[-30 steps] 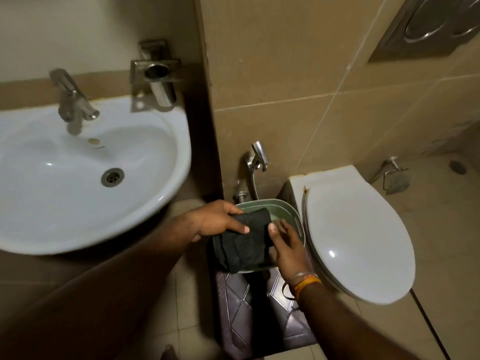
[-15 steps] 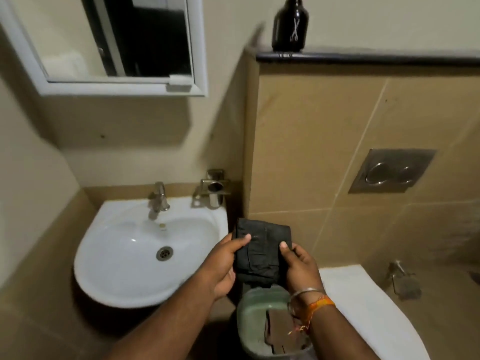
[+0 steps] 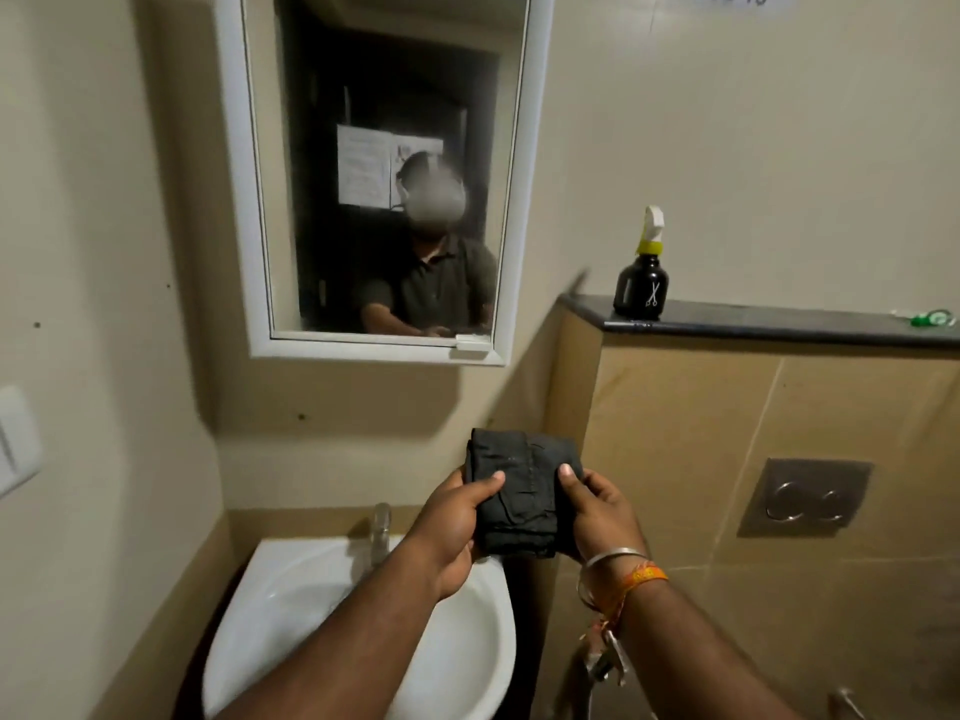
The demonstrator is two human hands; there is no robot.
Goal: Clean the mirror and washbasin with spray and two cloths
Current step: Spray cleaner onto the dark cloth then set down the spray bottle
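Tiled bathroom, washbasin [image 3: 291, 605] below. Left hand [image 3: 457, 517] and right hand [image 3: 597, 517] pinch folded black cloth [image 3: 519, 491] by its sides; soft, light, probably floppy.

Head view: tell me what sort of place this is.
A small bathroom or toilet room, most likely. A white washbasin with a tap sits under a framed wall mirror, and a flush plate is set in the tiled wall to the right.
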